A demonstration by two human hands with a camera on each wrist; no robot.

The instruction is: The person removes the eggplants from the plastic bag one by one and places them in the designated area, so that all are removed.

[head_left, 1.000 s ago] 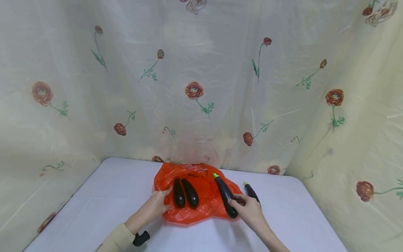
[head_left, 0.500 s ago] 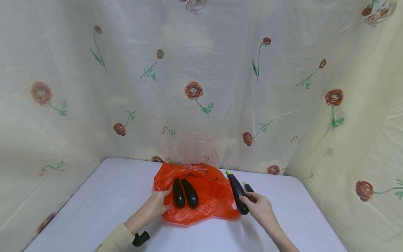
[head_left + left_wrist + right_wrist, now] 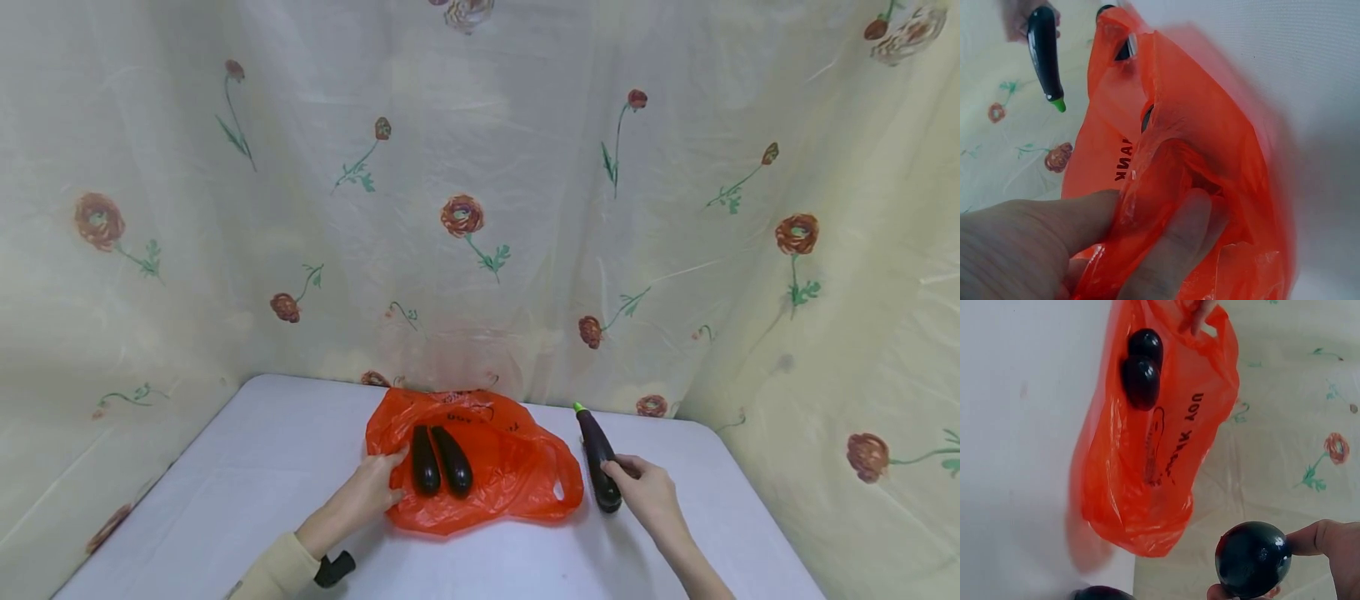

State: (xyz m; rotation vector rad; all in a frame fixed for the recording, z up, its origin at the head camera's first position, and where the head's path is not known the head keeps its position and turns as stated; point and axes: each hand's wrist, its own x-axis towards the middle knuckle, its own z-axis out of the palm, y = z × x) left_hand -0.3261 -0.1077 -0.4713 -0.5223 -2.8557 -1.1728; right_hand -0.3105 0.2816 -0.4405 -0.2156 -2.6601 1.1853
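An orange-red plastic bag (image 3: 504, 471) lies spread on the table, with two dark eggplants (image 3: 426, 467) side by side on it in the head view. At its left edge my left hand (image 3: 366, 493) pinches the plastic between thumb and fingers, as the left wrist view shows up close. My right hand (image 3: 651, 493) holds another eggplant (image 3: 595, 450) by its thick lower end, right of the bag; its green stem points away. A further eggplant (image 3: 1104, 593) lies on the table beneath, partly cut off in the right wrist view and mostly hidden in the head view.
The white table (image 3: 247, 475) has rounded far corners. A flower-patterned curtain (image 3: 480, 275) hangs behind it and along both sides. By the left sleeve a black strap-like piece (image 3: 335, 570) shows. A handle hole (image 3: 558, 490) opens at the bag's right end.
My right hand has carried its eggplant rightward, from over the bag to beside it, covering the eggplant on the table. The bag's right end is now uncovered. My left hand has stayed put.
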